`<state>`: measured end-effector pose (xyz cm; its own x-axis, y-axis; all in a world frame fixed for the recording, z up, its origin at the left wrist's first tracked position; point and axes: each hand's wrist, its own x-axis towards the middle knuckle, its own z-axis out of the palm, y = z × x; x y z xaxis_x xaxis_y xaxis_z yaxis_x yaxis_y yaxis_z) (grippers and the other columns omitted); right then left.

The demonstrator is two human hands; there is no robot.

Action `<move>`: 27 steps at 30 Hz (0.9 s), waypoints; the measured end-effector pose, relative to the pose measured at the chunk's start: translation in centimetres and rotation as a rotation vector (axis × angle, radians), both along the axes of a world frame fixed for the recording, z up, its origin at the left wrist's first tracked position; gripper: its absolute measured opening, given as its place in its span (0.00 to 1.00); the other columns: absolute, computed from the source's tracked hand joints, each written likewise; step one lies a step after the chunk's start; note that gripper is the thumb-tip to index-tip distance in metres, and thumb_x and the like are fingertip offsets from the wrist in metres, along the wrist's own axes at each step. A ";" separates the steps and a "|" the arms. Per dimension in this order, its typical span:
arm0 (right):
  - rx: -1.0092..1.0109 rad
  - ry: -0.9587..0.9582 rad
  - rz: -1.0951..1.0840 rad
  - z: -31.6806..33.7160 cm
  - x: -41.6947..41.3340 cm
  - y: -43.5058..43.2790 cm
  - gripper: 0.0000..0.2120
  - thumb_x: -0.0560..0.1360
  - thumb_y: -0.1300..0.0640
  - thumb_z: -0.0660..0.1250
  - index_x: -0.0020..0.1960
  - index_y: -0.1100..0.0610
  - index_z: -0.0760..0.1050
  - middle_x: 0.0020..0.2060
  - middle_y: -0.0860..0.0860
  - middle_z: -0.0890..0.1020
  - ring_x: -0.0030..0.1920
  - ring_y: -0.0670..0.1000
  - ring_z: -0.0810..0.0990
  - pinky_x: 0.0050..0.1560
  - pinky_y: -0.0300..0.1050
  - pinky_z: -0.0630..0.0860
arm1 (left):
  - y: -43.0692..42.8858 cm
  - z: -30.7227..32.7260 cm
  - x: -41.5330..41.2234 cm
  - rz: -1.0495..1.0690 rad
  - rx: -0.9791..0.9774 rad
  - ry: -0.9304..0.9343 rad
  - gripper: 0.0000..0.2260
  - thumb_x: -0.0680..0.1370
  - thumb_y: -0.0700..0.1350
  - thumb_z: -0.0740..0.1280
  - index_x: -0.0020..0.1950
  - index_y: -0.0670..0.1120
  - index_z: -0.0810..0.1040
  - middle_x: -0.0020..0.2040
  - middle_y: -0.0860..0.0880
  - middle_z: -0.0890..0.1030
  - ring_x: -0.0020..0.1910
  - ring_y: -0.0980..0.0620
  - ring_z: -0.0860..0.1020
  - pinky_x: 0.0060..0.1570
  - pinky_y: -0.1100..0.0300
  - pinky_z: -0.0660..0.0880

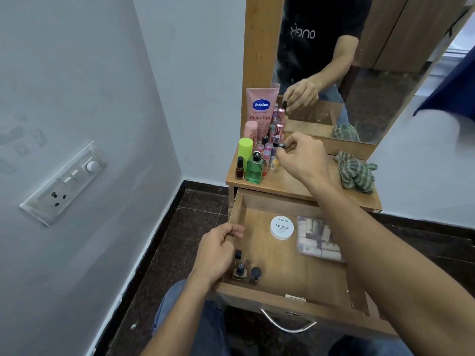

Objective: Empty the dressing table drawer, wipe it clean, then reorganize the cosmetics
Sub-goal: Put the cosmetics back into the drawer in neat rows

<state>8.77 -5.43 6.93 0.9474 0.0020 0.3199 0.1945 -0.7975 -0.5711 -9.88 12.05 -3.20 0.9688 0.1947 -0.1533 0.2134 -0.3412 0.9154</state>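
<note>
wood bench (290, 185) by mirror | step: emptying drawer (280, 263) | right hand (299, 154) pinching small bottle (281, 145) at cosmetics cluster (259, 150) | left hand (218, 249) clenched, contents unclear | next: clear remaining drawer items

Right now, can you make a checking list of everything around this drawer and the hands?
Surface: wooden tabletop, bare part dusty-looking.
Job's things: open drawer holds a white nail polish jar, a clear pouch and small dark bottles; cosmetics cluster stands on the tabletop's left.
Clutter: checked cloth bunched at the right.
Grips: right hand pinches a small dark-capped bottle; left hand curled at the drawer's left wall, contents unclear.
Cables: nothing seen.
Surroundings: mirror, wall switchboard, dark floor.
</note>
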 end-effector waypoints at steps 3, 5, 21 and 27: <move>0.101 -0.081 0.021 0.7 -3.7 -0.9 0.06 0.70 0.50 0.71 0.41 0.51 0.79 0.34 0.43 0.82 0.39 0.45 0.80 0.39 0.43 0.76 | 0.1 -0.1 0.1 -0.009 0.020 0.002 0.19 0.79 0.33 0.59 0.56 0.52 0.84 0.49 0.57 0.84 0.50 0.59 0.81 0.57 0.52 0.79; 0.128 -0.127 0.072 0.0 -6.9 -1.8 0.05 0.69 0.52 0.73 0.39 0.52 0.78 0.33 0.43 0.81 0.37 0.43 0.80 0.39 0.38 0.75 | 0.1 -0.2 0.1 -0.020 0.036 0.001 0.19 0.79 0.33 0.58 0.57 0.52 0.84 0.50 0.58 0.84 0.51 0.59 0.81 0.59 0.52 0.78; -0.033 0.405 0.195 -9.7 -17.6 -3.5 0.12 0.66 0.51 0.75 0.32 0.53 0.73 0.27 0.48 0.80 0.32 0.48 0.78 0.35 0.42 0.74 | -0.1 -0.3 0.0 -0.050 0.121 -0.012 0.19 0.79 0.34 0.58 0.58 0.52 0.83 0.51 0.59 0.83 0.52 0.58 0.80 0.61 0.49 0.77; -0.131 0.470 0.227 -9.9 -17.9 -2.9 0.12 0.67 0.48 0.74 0.34 0.53 0.74 0.27 0.47 0.79 0.33 0.48 0.79 0.32 0.37 0.68 | -0.2 -0.3 0.0 -0.057 0.127 -0.017 0.19 0.79 0.34 0.58 0.59 0.51 0.83 0.51 0.58 0.83 0.52 0.58 0.80 0.61 0.49 0.77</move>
